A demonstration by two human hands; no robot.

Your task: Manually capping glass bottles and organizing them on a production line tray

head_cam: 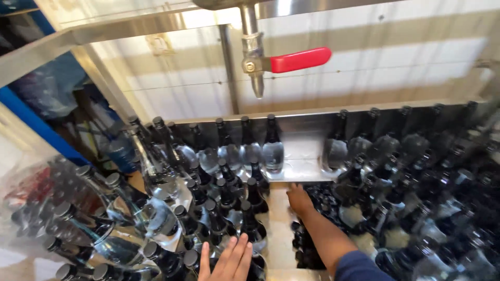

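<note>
My left hand [229,261] lies flat with fingers spread at the bottom middle, resting on the black caps of clear glass bottles [224,208] that stand packed on a steel table. My right hand [299,200] reaches forward from a blue sleeve and rests on the bare steel strip [278,224] between two groups of bottles, fingers curled beside a dark crate of bottles [317,244]. Neither hand grips a bottle. A row of bottles [272,145] stands against the back wall.
A steel tap with a red lever handle [299,59] hangs above the middle. More bottles [416,177] fill the right side, blurred. Shrink-wrapped bottle packs [99,224] lie at the left. A blue frame [36,125] runs at far left.
</note>
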